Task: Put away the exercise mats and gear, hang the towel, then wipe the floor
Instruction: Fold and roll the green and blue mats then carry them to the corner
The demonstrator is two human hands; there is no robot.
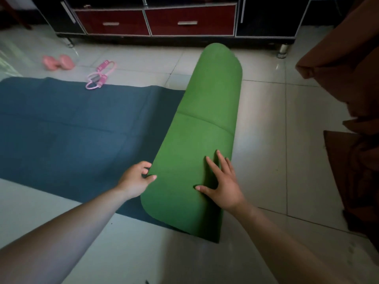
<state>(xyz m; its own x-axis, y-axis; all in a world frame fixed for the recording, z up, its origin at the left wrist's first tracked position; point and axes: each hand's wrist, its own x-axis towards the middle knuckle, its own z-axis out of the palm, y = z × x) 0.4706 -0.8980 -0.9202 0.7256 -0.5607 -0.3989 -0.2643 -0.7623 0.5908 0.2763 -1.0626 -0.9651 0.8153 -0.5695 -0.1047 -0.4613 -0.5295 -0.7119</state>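
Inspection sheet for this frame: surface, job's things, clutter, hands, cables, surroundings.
Surface: glossy tiled floor.
Job's things: blue mat flat; green roll at its right end; pink weights on the floor; pink band overlapping the mat's far edge.
Clutter: nothing seen.
Hands: left hand grips the roll's near-left edge; right hand flat on the roll.
Cables: nothing seen.
Surroundings: cabinet with red drawers beyond; brown fabric at right.

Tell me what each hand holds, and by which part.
The left hand grips the green mat at its near left edge; the right hand presses flat on top.
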